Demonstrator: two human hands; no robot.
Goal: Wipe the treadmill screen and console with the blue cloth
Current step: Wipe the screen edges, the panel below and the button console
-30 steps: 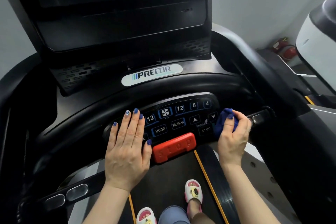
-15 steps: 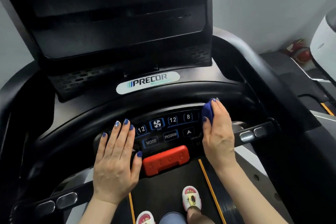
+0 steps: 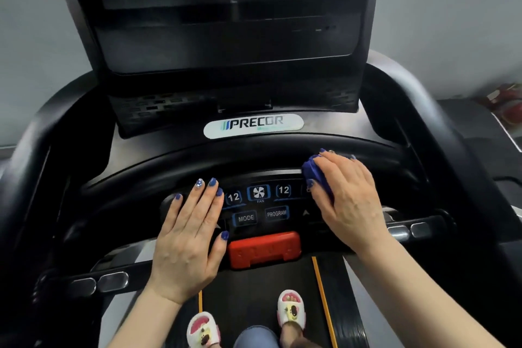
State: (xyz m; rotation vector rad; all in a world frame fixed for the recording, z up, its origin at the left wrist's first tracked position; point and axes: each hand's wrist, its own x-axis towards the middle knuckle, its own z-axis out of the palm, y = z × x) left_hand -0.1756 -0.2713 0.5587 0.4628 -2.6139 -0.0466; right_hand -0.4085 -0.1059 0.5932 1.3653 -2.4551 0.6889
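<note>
The blue cloth (image 3: 317, 178) is bunched up under the person's right hand (image 3: 348, 198), pressed against the right end of the treadmill's button panel (image 3: 260, 203) where the panel meets the curved black handlebar (image 3: 197, 164). The fingers of that hand lie over the wad and the thumb curls in against its near side, so the hand grips the cloth while pushing it onto the console; only a crumpled edge of blue shows past the fingers. The left hand (image 3: 187, 237) lies flat and open on the left end of the same panel, fingers straight and together, holding nothing. Between the two hands the keys marked 12, FAN, 12, MODE and PROGRAM are in plain sight, and just below them sits the red stop button (image 3: 264, 248). Above the handlebar is a white oval Precor badge (image 3: 253, 125), and behind it rises the big dark screen (image 3: 226, 17), switched off. Silver grip sensors (image 3: 99, 282) show on the bar at the lower left. Down on the black running belt (image 3: 254, 291) stand the person's feet in white cartoon slippers (image 3: 291, 309).
</note>
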